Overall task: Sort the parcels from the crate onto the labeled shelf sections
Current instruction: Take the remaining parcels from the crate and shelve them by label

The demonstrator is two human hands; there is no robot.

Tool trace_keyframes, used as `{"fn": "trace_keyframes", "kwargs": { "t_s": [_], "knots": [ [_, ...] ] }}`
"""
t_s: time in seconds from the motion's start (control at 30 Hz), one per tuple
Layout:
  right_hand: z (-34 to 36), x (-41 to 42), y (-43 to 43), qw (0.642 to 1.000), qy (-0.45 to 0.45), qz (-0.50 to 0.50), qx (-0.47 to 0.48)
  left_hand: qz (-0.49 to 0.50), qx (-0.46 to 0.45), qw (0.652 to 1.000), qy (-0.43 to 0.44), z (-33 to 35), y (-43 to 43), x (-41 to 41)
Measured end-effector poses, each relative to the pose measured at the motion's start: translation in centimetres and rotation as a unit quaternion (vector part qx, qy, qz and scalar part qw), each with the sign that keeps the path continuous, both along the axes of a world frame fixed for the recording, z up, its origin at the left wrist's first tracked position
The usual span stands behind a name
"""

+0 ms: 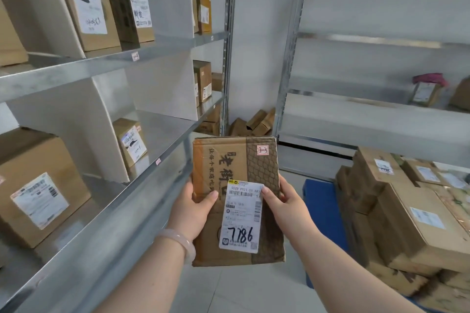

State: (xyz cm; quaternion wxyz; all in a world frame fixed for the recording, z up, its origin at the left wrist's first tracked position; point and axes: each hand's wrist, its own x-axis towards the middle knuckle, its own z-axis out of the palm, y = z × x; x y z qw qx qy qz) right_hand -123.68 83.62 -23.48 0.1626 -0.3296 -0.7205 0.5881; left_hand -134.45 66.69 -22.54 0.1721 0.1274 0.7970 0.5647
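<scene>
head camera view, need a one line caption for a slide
Left hand and right hand hold a brown parcel, its label handwritten 7186, between the metal shelf and a pile of parcels.

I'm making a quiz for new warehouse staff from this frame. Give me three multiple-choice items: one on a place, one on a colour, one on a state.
1. Where does the pile of parcels stand relative to the held parcel?
A. Low on the person's right
B. Overhead
C. Between the person's arms

2. What colour is the crate by the pile?
A. Red
B. Blue
C. Yellow

3. How is the held parcel supported?
A. Gripped by the left hand and the right hand
B. Lying on the floor
C. Resting on the pile

Answers: 1 A, the pile sits low at the right of the frame; 2 B, its visible wall is blue; 3 A, both thumbs press its labelled face in mid-air.
</scene>
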Motion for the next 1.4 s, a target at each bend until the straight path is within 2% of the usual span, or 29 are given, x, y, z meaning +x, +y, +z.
{"fn": "trace_keyframes", "kwargs": {
  "t_s": [0.27, 0.43, 0.63, 0.83, 0.97, 1.2, 1.4],
  "knots": [
    [1.7, -15.7, 5.2, 1.000, 0.010, 0.006, 0.007, 0.003, -0.013, 1.000, 0.018, 1.4, 5.1, -16.3],
    [1.1, -22.1, 7.6, 0.999, 0.011, 0.028, 0.013, 0.005, -0.037, 0.999, 0.022, 1.1, 7.0, -22.5],
    [0.5, -29.4, 10.3, 0.993, 0.022, 0.115, 0.018, 0.061, -0.032, 0.997, 0.025, 0.7, 7.6, -28.1],
    [0.8, -39.6, 13.2, 0.980, 0.038, 0.192, 0.029, 0.155, -0.009, 0.985, 0.074, 0.3, 8.9, -34.2],
    [0.0, -47.4, 15.5, 0.960, 0.025, 0.272, 0.062, 0.238, 0.000, 0.968, 0.083, -0.4, 10.9, -37.6],
    [-1.3, -58.3, 17.1, 0.904, 0.012, 0.410, 0.116, 0.395, -0.028, 0.913, 0.100, -1.2, 13.8, -41.0],
    [-3.0, -63.5, 16.2, 0.864, 0.028, 0.482, 0.142, 0.476, -0.015, 0.877, 0.060, -3.5, 14.5, -42.5]
  ]
}}
